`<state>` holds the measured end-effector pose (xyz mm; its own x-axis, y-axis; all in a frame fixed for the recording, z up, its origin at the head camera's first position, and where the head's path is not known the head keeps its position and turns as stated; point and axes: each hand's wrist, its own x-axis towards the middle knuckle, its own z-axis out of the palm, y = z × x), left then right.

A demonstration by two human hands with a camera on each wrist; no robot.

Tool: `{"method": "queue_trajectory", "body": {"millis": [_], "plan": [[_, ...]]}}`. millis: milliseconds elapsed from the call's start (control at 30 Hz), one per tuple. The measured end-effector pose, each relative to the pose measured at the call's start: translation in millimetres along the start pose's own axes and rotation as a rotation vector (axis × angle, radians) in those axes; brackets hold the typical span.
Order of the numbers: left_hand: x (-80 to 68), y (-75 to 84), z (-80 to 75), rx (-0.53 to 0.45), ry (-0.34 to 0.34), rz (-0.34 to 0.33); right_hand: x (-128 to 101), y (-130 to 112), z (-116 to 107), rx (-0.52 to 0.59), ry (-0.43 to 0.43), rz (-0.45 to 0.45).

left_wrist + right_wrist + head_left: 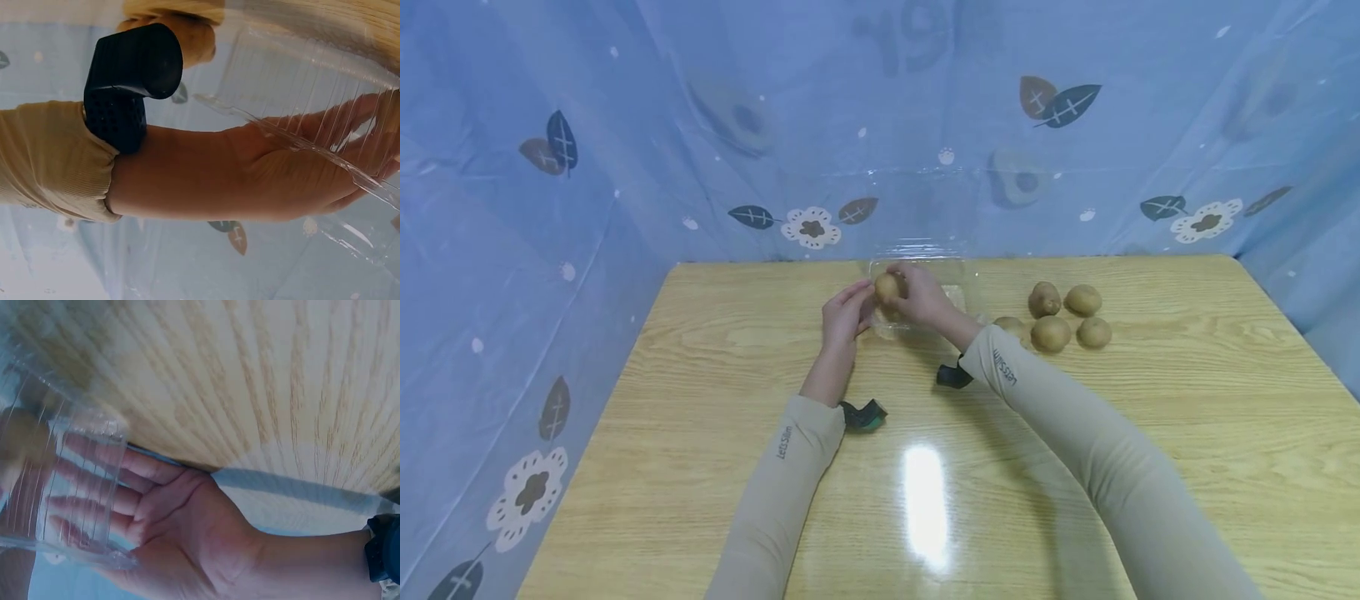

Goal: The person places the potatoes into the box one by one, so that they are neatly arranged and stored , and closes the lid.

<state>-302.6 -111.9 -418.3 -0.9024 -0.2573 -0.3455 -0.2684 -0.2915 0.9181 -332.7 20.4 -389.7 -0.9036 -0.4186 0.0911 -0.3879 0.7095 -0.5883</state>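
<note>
While bent over the wooden desk [715, 467], holding one brown kiwi [887, 287] between thumb and fingers of the right hand [925, 302], just above the clear plastic container [958, 293] at the desk's far middle. Left hand [844, 318] beside it, fingers fairly straight and resting on the container's near left edge, seen through ribbed plastic in the left wrist view. Five more kiwis [1051, 333] clustered on the desk just right of the container. Beige sleeves, dark wrist straps.
</note>
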Motion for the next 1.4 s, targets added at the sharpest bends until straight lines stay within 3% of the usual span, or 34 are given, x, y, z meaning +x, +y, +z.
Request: {"method": "queue_trajectory", "body": {"millis": [267,600,1000,1400], "plan": [[1.9,-0.2,-0.1,0.003,-0.009,-0.008,-1,2,1,0.025,0.033,0.016],[2.0,-0.6,-1.4,-0.01,-0.02,0.004,-1,3,2,0.005,-0.005,0.015],[4.2,-2.0,0.3,0.006,-0.02,0.003,3,9,5,0.049,0.038,0.041],[5.5,-1.3,-1.7,-0.078,-0.007,-0.014,-6,10,-9,0.031,-0.029,0.052]]}}
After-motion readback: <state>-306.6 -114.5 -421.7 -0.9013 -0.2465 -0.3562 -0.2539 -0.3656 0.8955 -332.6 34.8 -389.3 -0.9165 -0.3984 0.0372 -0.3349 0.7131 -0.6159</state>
